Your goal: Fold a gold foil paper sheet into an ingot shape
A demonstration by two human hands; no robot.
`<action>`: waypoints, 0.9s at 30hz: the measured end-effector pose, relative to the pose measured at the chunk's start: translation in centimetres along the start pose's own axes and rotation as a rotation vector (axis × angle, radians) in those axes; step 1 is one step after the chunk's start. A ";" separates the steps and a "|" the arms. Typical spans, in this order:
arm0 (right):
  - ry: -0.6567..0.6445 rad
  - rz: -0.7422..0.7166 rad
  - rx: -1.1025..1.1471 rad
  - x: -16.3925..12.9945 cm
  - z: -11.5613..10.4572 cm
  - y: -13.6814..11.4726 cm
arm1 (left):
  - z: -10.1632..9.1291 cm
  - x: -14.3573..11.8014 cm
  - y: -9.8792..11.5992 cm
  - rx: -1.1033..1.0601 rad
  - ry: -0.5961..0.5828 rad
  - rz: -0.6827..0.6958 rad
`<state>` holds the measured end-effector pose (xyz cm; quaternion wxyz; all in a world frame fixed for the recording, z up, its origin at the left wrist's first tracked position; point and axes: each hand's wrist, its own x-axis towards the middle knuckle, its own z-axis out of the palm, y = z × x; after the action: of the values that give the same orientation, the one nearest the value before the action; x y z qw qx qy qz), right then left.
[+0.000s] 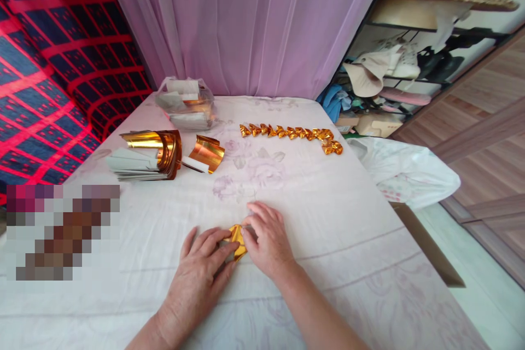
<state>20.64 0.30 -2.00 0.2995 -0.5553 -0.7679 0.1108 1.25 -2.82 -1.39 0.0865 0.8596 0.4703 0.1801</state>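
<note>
Between my two hands, on the cloth-covered table, lies a small piece of folded gold foil paper. My left hand presses its fingertips on the paper's left side. From the right, my right hand grips the paper's edge with thumb and fingers bent together. Farther back, a stack of gold foil paper lies curled, with pale undersides showing. Beside it is a loose curved gold sheet. A row of folded gold pieces runs along the back right, bending at its right end.
A clear plastic bag with paper bundles stands at the back left. Behind hangs a purple curtain; red-and-navy fabric is at left. Right of the table are a white plastic bag and a shelf with a cap and shoes.
</note>
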 end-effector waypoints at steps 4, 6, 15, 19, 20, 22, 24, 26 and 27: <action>-0.008 -0.003 -0.001 0.0 -0.1 -0.1 | 0.0 -0.1 -0.1 0.018 0.001 0.012; -0.009 -0.004 0.004 -0.1 -0.1 0.0 | 0.1 -0.1 -0.1 0.030 0.000 0.016; -0.002 -0.010 0.011 -0.3 -0.2 0.0 | 0.0 0.1 0.0 0.020 0.006 0.005; 0.007 -0.015 0.018 -0.3 -0.2 0.0 | 0.1 0.2 0.0 0.023 0.015 0.012; 0.011 -0.017 0.025 -0.3 -0.2 0.1 | 0.1 0.2 -0.1 0.024 0.018 0.015; 0.016 -0.017 0.040 -0.2 -0.2 0.1 | 0.1 0.1 -0.1 0.026 0.023 0.019; 0.018 -0.011 0.055 -0.2 -0.2 0.1 | 0.1 0.1 -0.2 0.037 0.024 0.023; 0.014 0.000 0.066 -0.1 -0.2 0.0 | 0.2 0.1 -0.3 0.054 0.019 0.032; 0.011 0.005 0.068 -0.1 -0.2 0.0 | 0.2 0.1 -0.4 0.061 0.018 0.038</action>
<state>20.74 0.21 -1.84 0.3220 -0.5474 -0.7606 0.1349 1.10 -2.51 -1.65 0.0528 0.8689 0.4601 0.1751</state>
